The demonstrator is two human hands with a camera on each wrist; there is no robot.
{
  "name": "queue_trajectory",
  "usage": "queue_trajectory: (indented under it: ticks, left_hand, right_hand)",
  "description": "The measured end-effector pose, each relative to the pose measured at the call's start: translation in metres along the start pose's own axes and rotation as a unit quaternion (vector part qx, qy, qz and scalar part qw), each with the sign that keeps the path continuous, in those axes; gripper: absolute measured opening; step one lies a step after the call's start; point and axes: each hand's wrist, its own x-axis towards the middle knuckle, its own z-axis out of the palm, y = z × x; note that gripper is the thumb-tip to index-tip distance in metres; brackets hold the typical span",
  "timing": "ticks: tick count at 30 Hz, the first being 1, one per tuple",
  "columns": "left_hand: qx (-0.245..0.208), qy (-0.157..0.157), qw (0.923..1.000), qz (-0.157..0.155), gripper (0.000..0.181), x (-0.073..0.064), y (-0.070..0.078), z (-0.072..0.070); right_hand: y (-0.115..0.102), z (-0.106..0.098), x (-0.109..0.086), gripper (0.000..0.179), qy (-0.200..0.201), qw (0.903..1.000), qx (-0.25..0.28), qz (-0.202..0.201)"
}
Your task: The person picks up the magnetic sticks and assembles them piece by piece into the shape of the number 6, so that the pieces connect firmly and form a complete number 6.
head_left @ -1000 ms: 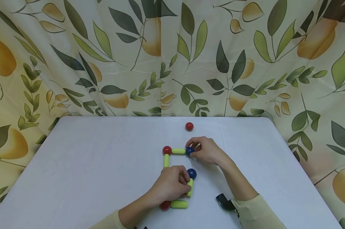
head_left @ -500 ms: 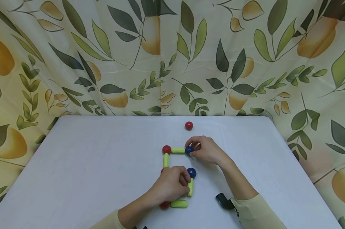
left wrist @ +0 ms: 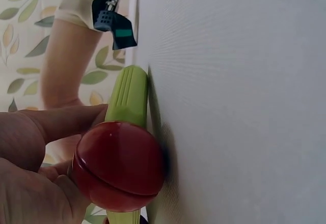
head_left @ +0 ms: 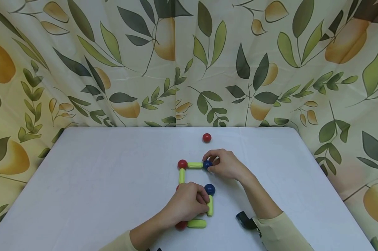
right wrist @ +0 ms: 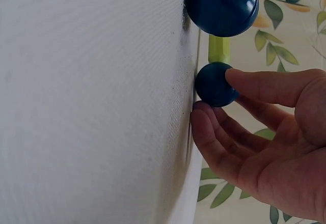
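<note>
Red and blue balls and ribbed green rods form a figure on the white table. My right hand (head_left: 225, 164) pinches the blue ball (right wrist: 216, 84) at its top right corner, thumb on one side and fingertips on the other. A green rod (head_left: 195, 165) joins that ball to a red ball (head_left: 182, 164). Lower down, my left hand (head_left: 187, 200) pinches an upright green rod (head_left: 210, 206), which touches another blue ball (head_left: 209, 189) above it. Beneath the left wrist lies a red ball (left wrist: 119, 165) with a flat green rod (head_left: 196, 223) pointing right. The left hand hides the figure's middle.
A single loose red ball (head_left: 206, 138) lies near the table's back edge. A black wrist camera (head_left: 246, 220) sticks out from the right sleeve. Behind the white table (head_left: 113, 174) hangs a leaf-patterned curtain (head_left: 138, 69).
The lower end of the green rod in my left hand has swung slightly right, so it now stands straighter under the blue ball. My right hand holds still on its ball.
</note>
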Motion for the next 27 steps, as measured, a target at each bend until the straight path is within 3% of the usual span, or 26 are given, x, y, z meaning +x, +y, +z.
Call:
queue_trajectory:
  ticks: [15, 22, 27]
  left_hand:
    - [0.003, -0.017, 0.9998, 0.003, 0.011, 0.001, 0.0, -0.004]
    - [0.004, -0.042, 0.9989, -0.02, 0.009, 0.0, 0.003, -0.024]
    - [0.054, 0.001, 0.9985, -0.008, 0.014, 0.003, 0.001, -0.045]
  right_hand:
    - [0.0, 0.0, -0.001, 0.026, 0.003, 1.0, 0.003, 0.003]
    - [0.0, 0.001, 0.0, 0.026, 0.002, 1.0, 0.001, 0.0]
    - [0.0, 0.001, 0.0, 0.025, 0.003, 1.0, -0.002, -0.002]
